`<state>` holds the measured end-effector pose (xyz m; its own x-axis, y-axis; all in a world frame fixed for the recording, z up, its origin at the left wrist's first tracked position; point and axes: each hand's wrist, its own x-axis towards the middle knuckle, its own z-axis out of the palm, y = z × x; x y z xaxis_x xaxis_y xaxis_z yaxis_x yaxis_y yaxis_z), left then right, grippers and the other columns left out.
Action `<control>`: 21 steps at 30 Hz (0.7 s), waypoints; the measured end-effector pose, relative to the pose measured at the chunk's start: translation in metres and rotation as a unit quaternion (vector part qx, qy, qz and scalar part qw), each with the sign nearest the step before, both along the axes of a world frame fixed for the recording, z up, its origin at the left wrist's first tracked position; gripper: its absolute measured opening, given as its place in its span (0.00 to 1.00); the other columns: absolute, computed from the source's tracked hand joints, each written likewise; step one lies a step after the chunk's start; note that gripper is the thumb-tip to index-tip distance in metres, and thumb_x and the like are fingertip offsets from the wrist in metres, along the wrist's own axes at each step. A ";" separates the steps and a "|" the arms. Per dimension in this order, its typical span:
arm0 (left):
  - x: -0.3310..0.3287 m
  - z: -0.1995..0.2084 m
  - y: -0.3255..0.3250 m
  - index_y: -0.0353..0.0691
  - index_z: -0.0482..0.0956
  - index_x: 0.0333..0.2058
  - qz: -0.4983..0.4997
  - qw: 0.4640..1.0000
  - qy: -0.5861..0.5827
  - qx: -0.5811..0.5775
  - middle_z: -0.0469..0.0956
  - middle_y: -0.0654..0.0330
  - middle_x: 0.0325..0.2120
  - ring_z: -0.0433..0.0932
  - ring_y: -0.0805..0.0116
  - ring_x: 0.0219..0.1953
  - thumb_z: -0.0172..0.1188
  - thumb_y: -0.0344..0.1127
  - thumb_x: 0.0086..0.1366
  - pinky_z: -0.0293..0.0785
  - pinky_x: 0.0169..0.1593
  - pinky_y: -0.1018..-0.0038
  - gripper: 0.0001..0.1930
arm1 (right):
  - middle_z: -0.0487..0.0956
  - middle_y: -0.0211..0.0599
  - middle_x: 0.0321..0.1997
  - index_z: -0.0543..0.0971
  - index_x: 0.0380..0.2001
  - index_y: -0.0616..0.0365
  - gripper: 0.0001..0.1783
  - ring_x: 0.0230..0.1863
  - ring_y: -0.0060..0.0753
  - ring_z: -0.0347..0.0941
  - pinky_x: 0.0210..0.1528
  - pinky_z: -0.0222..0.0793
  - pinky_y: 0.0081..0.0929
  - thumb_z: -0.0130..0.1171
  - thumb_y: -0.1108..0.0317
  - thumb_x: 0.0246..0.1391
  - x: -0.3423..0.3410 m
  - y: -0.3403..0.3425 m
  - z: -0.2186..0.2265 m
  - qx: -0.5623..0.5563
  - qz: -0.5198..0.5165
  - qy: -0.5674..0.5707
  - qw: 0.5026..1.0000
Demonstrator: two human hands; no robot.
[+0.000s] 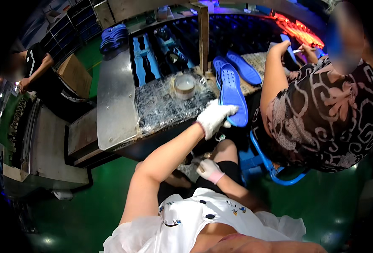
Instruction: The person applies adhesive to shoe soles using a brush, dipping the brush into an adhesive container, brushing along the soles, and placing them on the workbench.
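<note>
My left hand (215,118), in a white knit glove, grips the heel end of a blue shoe sole (232,88) at the front edge of the workbench. The sole is tilted, with a row of small holes toward its far end. Low over my lap, my right hand (209,170), gloved in white with a pink cuff, is closed around something dark that I cannot make out. Beyond the held sole, another blue sole (244,69) lies on the bench. A further sole is partly hidden behind the held one.
A round pale container (184,86) stands on the plastic-wrapped bench top (152,107). Behind it runs a dark conveyor with blue pieces (145,59); a post (203,38) rises beside it. A co-worker (321,114) sits close at right on a blue-framed chair (275,175). Stacked blue soles (114,38) lie at far left.
</note>
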<state>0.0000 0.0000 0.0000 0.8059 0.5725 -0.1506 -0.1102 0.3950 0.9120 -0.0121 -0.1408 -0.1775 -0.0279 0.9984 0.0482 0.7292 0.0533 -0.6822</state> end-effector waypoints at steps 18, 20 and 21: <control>-0.227 -0.003 0.102 0.41 0.68 0.20 0.496 0.844 0.134 0.152 0.71 0.62 0.13 0.63 0.77 0.09 0.52 0.52 0.64 0.59 0.14 0.77 0.21 | 0.77 0.40 0.26 0.77 0.36 0.60 0.10 0.27 0.38 0.75 0.31 0.71 0.28 0.58 0.75 0.46 0.002 -0.004 0.088 0.267 -0.123 0.240 0.925; -0.250 -0.014 0.104 0.39 0.69 0.21 0.463 0.819 0.289 0.178 0.70 0.62 0.13 0.65 0.75 0.11 0.52 0.53 0.64 0.62 0.18 0.73 0.22 | 0.77 0.42 0.28 0.76 0.36 0.60 0.13 0.29 0.39 0.76 0.33 0.72 0.28 0.59 0.78 0.43 0.010 0.023 0.112 0.362 -0.117 0.193 0.905; -0.260 -0.035 0.109 0.36 0.72 0.24 0.462 0.789 0.349 0.207 0.72 0.58 0.16 0.71 0.68 0.17 0.52 0.50 0.64 0.66 0.24 0.69 0.21 | 0.77 0.43 0.30 0.75 0.37 0.60 0.14 0.30 0.40 0.76 0.35 0.72 0.28 0.60 0.79 0.42 0.015 0.040 0.126 0.402 -0.110 0.160 0.895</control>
